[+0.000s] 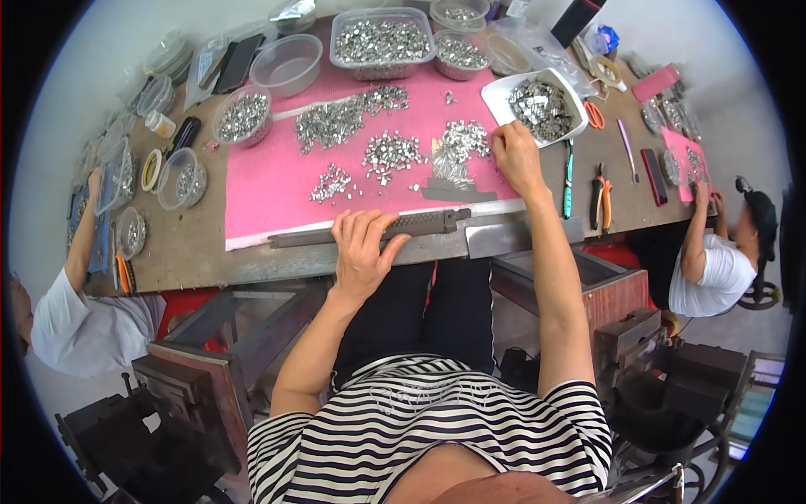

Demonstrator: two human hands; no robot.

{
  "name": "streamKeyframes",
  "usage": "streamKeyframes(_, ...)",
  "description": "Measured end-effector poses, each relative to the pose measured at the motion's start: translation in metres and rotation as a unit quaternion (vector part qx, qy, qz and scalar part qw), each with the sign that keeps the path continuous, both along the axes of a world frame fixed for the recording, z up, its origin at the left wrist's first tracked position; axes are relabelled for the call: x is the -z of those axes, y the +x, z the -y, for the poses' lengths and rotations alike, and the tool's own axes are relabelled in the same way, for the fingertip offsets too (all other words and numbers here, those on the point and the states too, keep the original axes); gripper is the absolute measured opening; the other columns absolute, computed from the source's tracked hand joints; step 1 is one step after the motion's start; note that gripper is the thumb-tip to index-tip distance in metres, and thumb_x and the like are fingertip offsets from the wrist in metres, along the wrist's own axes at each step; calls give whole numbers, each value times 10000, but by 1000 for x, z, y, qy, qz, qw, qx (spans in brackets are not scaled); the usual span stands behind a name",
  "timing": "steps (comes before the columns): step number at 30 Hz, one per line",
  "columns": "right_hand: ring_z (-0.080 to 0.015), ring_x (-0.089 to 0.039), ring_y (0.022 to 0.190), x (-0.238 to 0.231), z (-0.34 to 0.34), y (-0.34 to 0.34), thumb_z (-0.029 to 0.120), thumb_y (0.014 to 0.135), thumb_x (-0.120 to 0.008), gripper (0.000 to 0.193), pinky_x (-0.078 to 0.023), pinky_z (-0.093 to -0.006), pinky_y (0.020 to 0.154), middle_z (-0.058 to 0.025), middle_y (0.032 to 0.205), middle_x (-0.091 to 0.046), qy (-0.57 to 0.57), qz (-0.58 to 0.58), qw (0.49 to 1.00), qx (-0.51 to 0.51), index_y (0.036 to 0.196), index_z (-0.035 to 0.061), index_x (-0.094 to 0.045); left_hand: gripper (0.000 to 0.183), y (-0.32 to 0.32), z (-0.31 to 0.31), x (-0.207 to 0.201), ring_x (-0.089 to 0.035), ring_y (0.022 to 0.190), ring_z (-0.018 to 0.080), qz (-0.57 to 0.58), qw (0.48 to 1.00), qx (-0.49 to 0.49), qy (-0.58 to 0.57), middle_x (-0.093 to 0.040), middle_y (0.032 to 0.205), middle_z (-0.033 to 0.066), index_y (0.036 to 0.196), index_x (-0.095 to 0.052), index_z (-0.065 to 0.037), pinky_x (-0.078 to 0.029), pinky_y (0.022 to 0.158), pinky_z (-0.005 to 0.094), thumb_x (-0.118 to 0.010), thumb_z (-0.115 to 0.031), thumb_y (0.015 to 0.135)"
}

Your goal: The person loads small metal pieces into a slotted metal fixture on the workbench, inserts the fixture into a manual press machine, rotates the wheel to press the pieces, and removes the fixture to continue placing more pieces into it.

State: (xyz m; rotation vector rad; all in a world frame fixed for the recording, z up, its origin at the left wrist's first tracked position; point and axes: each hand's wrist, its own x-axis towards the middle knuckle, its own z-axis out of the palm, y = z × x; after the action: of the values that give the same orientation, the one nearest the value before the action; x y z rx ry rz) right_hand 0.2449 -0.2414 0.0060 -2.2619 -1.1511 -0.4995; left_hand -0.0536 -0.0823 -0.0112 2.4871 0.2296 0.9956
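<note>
My left hand [363, 244] is wrapped over a long dark metal bar [420, 223] lying along the table's near edge. A row of small notches or holes shows on the bar right of the hand. My right hand [518, 158] is at the near left corner of a white tray [495, 94] of metal pieces. Its fingers are bent together and the tips are hidden, so what they hold does not show. Left of it lie a pile of small shiny metal pieces [463, 139] and a bundle of thin metal strips [453, 170]. Flat grey strips [457, 191] lie just beyond the bar.
Several piles of metal pieces [329, 124] cover the pink mat [260, 189]. Tubs [382, 63] of pieces line the back. To the right lie a teal-handled cutter [568, 189], orange-handled pliers [602, 202] and orange scissors [594, 116]. One person [714, 269] sits right, another [80, 323] left.
</note>
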Motion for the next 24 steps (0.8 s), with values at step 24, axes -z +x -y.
streamKeyframes(24,-305,-602,867,-19,9,-133,-42,845,-661,155,-476,-397,786,-118,967,-620,-28,18,965,-261,987,4,-621,406,1,-3,2,-580,1045,265,13,1000,-5,-4,-626,1064,65,1135,-661,-81,-365,1029,475,-822,-245,800)
